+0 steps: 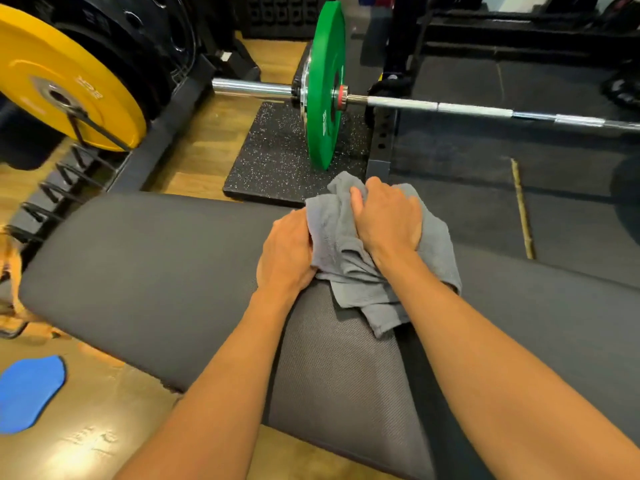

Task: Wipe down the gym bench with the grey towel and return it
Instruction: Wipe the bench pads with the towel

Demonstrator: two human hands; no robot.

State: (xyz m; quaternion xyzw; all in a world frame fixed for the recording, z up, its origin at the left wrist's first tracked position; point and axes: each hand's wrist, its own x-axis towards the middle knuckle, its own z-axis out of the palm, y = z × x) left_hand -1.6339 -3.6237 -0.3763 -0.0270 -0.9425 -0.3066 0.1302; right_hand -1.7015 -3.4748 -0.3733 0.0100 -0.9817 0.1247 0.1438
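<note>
A dark grey padded gym bench (145,271) runs across the view from left to right. The grey towel (343,258) lies bunched on the bench's far edge near the middle. My right hand (389,216) presses down on top of the towel, with its fingers curled into the cloth. My left hand (285,251) rests on the bench at the towel's left side, with its fingertips tucked under the folds and holding them. Part of the towel is hidden under both hands.
A barbell (450,107) with a green plate (325,84) stands just beyond the bench on a speckled black mat (273,157). A yellow plate (52,77) hangs on a rack at the left. A blue pad (29,389) lies on the wooden floor. A person's legs (398,39) stand at the back.
</note>
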